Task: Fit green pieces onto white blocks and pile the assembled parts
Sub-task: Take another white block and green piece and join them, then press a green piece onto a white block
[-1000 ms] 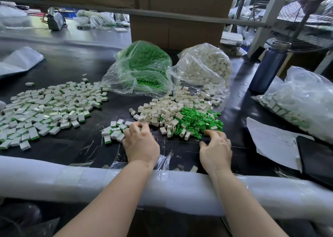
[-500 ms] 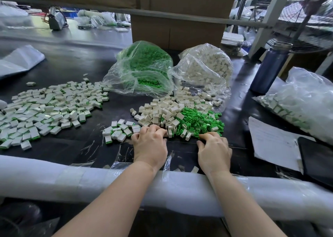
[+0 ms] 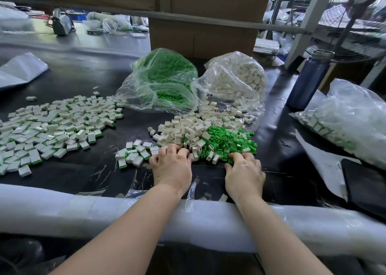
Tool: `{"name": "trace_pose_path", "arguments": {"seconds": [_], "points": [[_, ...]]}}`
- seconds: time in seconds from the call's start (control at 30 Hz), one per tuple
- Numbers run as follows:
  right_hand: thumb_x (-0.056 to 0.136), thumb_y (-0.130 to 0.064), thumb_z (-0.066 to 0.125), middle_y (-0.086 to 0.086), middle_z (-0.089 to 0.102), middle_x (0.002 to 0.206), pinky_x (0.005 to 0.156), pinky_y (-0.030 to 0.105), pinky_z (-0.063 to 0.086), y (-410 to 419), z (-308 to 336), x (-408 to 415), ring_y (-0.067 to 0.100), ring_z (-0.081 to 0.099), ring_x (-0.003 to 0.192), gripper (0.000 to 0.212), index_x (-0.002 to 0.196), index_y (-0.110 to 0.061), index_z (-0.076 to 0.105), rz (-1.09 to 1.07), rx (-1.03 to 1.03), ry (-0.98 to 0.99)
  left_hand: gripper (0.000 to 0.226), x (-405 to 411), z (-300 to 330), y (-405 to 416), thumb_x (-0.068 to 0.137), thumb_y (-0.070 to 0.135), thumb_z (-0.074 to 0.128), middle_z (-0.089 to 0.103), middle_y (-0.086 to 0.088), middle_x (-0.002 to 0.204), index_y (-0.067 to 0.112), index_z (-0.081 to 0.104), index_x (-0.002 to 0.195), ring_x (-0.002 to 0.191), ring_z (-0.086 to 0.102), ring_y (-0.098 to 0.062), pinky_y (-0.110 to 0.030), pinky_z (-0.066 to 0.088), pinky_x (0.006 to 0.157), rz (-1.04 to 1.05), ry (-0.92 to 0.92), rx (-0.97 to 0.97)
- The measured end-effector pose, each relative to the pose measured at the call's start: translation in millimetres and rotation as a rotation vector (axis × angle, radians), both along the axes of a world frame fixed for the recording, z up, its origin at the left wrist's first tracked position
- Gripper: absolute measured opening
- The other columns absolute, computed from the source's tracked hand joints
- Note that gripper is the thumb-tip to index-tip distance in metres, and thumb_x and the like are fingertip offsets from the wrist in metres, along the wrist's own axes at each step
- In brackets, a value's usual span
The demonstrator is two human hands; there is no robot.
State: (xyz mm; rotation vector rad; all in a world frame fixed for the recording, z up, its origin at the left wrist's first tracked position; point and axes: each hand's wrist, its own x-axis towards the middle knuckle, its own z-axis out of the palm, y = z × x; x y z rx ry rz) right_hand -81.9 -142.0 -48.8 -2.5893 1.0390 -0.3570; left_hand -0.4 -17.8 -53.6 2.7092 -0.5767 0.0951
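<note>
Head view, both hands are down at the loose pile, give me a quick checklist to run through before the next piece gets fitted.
1. White blocks within reach: ok. The left hand rests at the near edge of the loose white blocks.
2. Green pieces within reach: ok. The right hand sits at the near edge of the green pieces.
3. A white block actually held in the left hand: cannot tell, its curled fingers hide what is under them.
4. A green piece held in the right hand: cannot tell, same reason.
5. Somewhere to drop finished parts: ok. The small assembled pile lies just left of the left hand.
</note>
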Motion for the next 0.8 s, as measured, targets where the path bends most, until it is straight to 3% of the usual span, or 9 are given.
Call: {"name": "trace_pose_path", "arguments": {"seconds": [0.13, 0.3, 0.4, 0.47, 0.57, 0.63, 0.7, 0.8], "points": [[0.096, -0.028, 0.047, 0.002, 0.039, 0.139, 0.099, 0.037, 0.031, -3.1, 1.2, 2.6, 0.024, 0.035, 0.123, 0.027, 0.122, -0.025, 0.051, 0.001, -0.004, 0.001, 0.026, 1.2, 1.6, -1.7, 0.095, 0.046, 0.041, 0.044, 0.006, 0.120, 0.033, 0.055, 0.111, 0.115, 0.031, -0.018, -0.035, 0.019, 0.091, 0.030, -0.005, -0.014], [0.096, -0.026, 0.048, 0.003, 0.034, 0.144, 0.102, 0.037, 0.029, -4.9, 2.4, 4.4, 0.025, 0.033, 0.126, 0.032, 0.128, -0.028, 0.052, -0.001, 0.021, 0.004, 0.018, 0.7, 5.3, -2.9, 0.089, 0.045, 0.055, 0.049, 0.007, 0.116, 0.034, 0.055, 0.104, 0.113, 0.034, -0.019, -0.034, 0.018, 0.083, 0.061, 0.015, -0.124], [0.095, -0.024, 0.050, 0.003, 0.037, 0.142, 0.100, 0.037, 0.031, -6.8, 3.6, 6.0, 0.025, 0.035, 0.124, 0.026, 0.120, -0.024, 0.055, -0.012, 0.044, -0.004, 0.014, -2.4, 8.0, -2.5, 0.086, 0.036, 0.062, 0.055, 0.009, 0.093, 0.035, 0.049, 0.089, 0.105, 0.040, -0.018, -0.033, 0.019, 0.080, 0.049, 0.009, -0.197], [0.093, -0.024, 0.054, 0.004, 0.042, 0.135, 0.098, 0.036, 0.031, -8.7, 4.9, 7.0, 0.025, 0.036, 0.122, 0.022, 0.115, -0.022, 0.056, -0.021, 0.078, -0.030, 0.019, -4.4, 9.3, -1.4, 0.086, 0.031, 0.064, 0.048, 0.012, 0.077, 0.034, 0.045, 0.083, 0.099, 0.044, -0.017, -0.031, 0.019, 0.079, 0.033, -0.005, -0.229], [0.089, -0.024, 0.060, 0.005, 0.045, 0.125, 0.094, 0.035, 0.032, -12.3, 6.6, 7.1, 0.025, 0.037, 0.117, 0.016, 0.105, -0.019, 0.057, -0.051, 0.114, -0.087, 0.014, -4.3, 9.4, 1.0, 0.084, 0.025, 0.066, 0.059, 0.008, 0.080, 0.028, 0.052, 0.085, 0.093, 0.052, -0.018, -0.029, 0.034, 0.084, 0.008, -0.012, -0.395], [0.087, -0.022, 0.064, 0.005, 0.049, 0.118, 0.092, 0.032, 0.032, -13.6, 6.8, 7.3, 0.024, 0.040, 0.113, 0.011, 0.096, -0.017, 0.060, -0.043, 0.120, -0.159, 0.014, -4.6, 10.8, 1.4, 0.083, 0.019, 0.068, 0.063, 0.005, 0.079, 0.024, 0.055, 0.085, 0.083, 0.059, -0.017, -0.031, 0.049, 0.079, -0.026, 0.069, -0.544], [0.085, -0.016, 0.067, 0.004, 0.053, 0.104, 0.085, 0.027, 0.034, -12.3, 7.1, 8.7, 0.023, 0.047, 0.103, 0.008, 0.089, -0.015, 0.060, 0.033, 0.173, -0.304, 0.017, -5.6, 13.3, -1.3, 0.082, 0.015, 0.069, 0.061, 0.008, 0.074, 0.024, 0.055, 0.080, 0.073, 0.061, -0.014, -0.027, 0.051, 0.070, -0.075, 0.207, -0.648], [0.082, -0.009, 0.069, 0.000, 0.059, 0.087, 0.074, 0.021, 0.040, -6.8, 9.6, 12.7, 0.018, 0.056, 0.083, 0.011, 0.084, -0.015, 0.060, 0.165, 0.266, -0.478, 0.019, -7.1, 15.3, -8.4, 0.083, 0.006, 0.067, 0.062, -0.001, 0.075, 0.021, 0.055, 0.078, 0.068, 0.063, -0.019, -0.026, 0.053, 0.057, -0.146, 0.491, -0.823]]}}
